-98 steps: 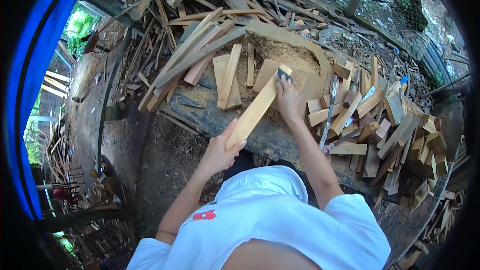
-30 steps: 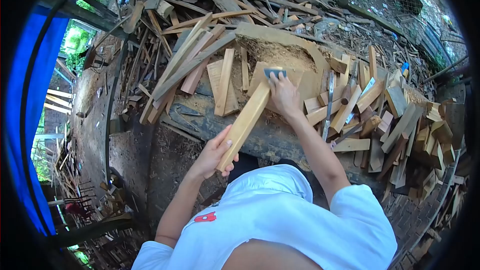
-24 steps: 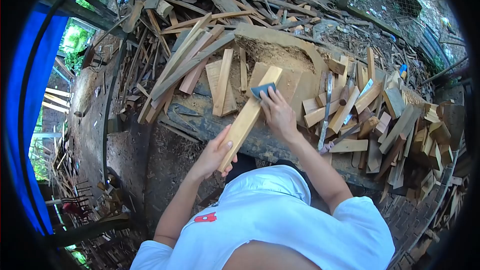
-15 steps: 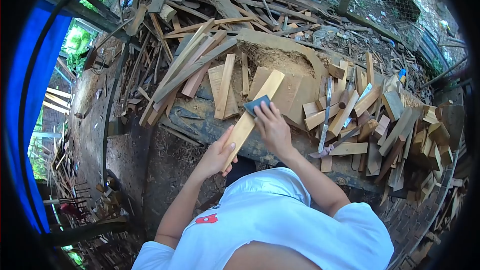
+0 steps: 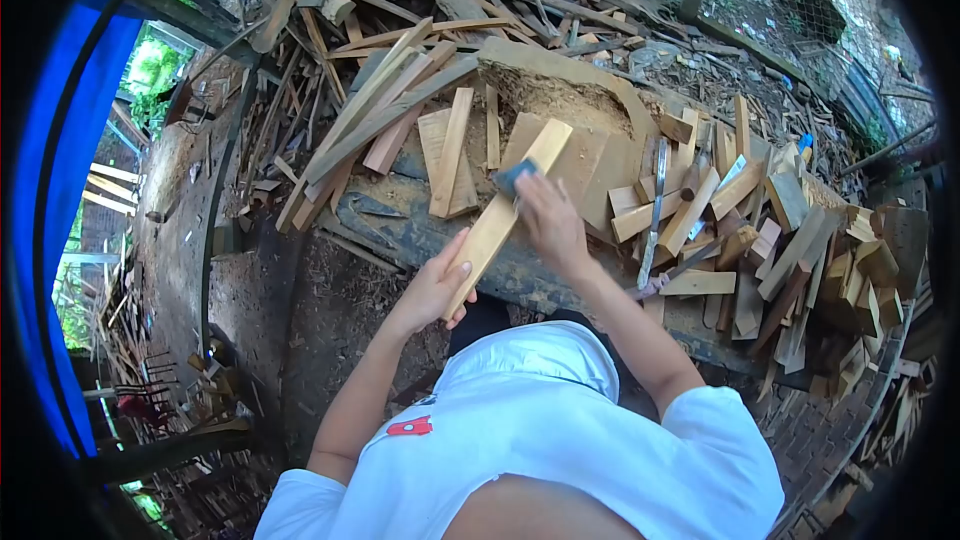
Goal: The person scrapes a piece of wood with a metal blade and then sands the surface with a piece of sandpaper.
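A pale, smooth wooden bar (image 5: 492, 231) slants up and away to the right in front of my body. Around its near end my left hand (image 5: 436, 285) is wrapped, thumb on top. My right hand (image 5: 548, 223) presses a dark blue-grey sanding sheet (image 5: 515, 178) onto the bar's upper half; the fingers are a little blurred. The bar's far end lies over a brown block on the dirty workbench (image 5: 500, 278). Just left of it, a short light stick (image 5: 451, 152) rests on a wider board.
Many wood offcuts (image 5: 800, 250) are heaped at the right, with a long metal blade (image 5: 655, 210) beside them. Long planks (image 5: 380, 110) lie at the upper left. A hollowed, sawdust-covered block (image 5: 560, 90) sits behind the bar. A blue tarp (image 5: 70, 190) hangs far left.
The bar and my left hand appear slightly higher in view. My right hand and the sheet have shifted up slightly with them, and the sheet looks more tilted and blurred.
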Motion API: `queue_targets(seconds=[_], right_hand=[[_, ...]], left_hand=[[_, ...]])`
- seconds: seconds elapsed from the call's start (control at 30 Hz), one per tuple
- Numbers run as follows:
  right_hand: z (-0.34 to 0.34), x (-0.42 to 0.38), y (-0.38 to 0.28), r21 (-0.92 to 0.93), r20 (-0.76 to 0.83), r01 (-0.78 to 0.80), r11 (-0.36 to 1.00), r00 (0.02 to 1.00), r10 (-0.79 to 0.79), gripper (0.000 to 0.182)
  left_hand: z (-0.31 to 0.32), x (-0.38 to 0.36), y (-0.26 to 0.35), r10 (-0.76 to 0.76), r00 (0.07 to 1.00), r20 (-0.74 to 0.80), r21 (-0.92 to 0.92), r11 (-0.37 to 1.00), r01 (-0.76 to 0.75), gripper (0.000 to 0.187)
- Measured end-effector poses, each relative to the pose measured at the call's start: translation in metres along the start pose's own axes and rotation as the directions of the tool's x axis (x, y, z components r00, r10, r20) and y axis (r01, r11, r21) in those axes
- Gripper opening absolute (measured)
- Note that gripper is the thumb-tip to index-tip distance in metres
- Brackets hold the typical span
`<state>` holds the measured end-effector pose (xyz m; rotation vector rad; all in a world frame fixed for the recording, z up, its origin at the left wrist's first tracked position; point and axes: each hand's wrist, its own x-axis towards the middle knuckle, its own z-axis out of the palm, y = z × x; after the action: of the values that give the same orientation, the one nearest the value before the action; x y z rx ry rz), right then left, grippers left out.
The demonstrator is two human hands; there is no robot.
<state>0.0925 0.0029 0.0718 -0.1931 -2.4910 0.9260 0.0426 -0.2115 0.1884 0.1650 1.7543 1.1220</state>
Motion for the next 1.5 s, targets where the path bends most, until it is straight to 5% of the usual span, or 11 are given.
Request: queue_targets(seconds=[0.13, 0.2, 0.3, 0.4, 0.47, 0.6, 0.8, 1.0, 1.23, 1.37, 1.5], right_hand=[[0.019, 0.028, 0.039, -0.066, -0.18, -0.104, 0.992, 0.98, 0.09, 0.035], [0.016, 0.019, 0.014, -0.045, -0.114, -0.141, 0.989, 0.984, 0.135, 0.037], [0.015, -0.015, -0.026, 0.02, -0.002, 0.022, 1.0, 1.0, -0.022, 0.038], [0.009, -0.001, 0.0, -0.008, 0.026, 0.07, 0.997, 0.997, -0.07, 0.037], [0.019, 0.025, 0.031, -0.076, -0.029, -0.046, 0.996, 0.999, 0.044, 0.037], [0.032, 0.038, 0.035, -0.08, -0.101, -0.195, 0.977, 0.977, 0.187, 0.037], [0.006, -0.012, -0.029, -0.006, 0.089, 0.171, 0.985, 0.981, -0.17, 0.041], [0.02, 0.033, 0.039, -0.171, -0.061, -0.037, 0.985, 0.998, 0.027, 0.037], [0.001, -0.002, -0.011, -0.02, 0.076, 0.221, 0.975, 0.973, -0.219, 0.036], [0.018, 0.036, 0.064, -0.14, -0.055, 0.045, 0.989, 0.997, -0.053, 0.032], [0.022, 0.04, 0.057, -0.125, -0.083, -0.057, 0.99, 0.995, 0.047, 0.033]], left_hand=[[0.001, -0.002, 0.002, 0.009, 1.0, -0.007, 0.01, 1.0, -0.009, 0.059], [-0.002, -0.002, 0.007, -0.005, 1.0, -0.013, 0.041, 0.999, 0.006, 0.059], [-0.006, 0.002, -0.001, 0.005, 1.0, 0.002, 0.032, 0.999, -0.005, 0.058], [-0.004, 0.001, -0.005, 0.015, 1.0, -0.022, 0.068, 0.998, -0.013, 0.065], [-0.002, 0.0, -0.006, 0.103, 0.994, -0.036, 0.18, 0.979, -0.095, 0.087], [0.003, -0.008, 0.003, 0.119, 0.992, -0.04, 0.284, 0.953, -0.103, 0.094], [-0.001, -0.002, -0.004, 0.069, 0.997, -0.019, 0.221, 0.973, -0.063, 0.095], [-0.001, -0.003, -0.001, 0.048, 0.999, -0.02, 0.264, 0.964, -0.041, 0.095], [0.0, -0.002, -0.005, 0.042, 0.999, 0.009, 0.252, 0.967, -0.043, 0.094], [0.003, -0.002, -0.005, 0.046, 0.999, -0.02, 0.265, 0.964, -0.039, 0.094], [-0.002, -0.004, 0.0, 0.033, 0.999, -0.015, 0.279, 0.96, -0.028, 0.094]])
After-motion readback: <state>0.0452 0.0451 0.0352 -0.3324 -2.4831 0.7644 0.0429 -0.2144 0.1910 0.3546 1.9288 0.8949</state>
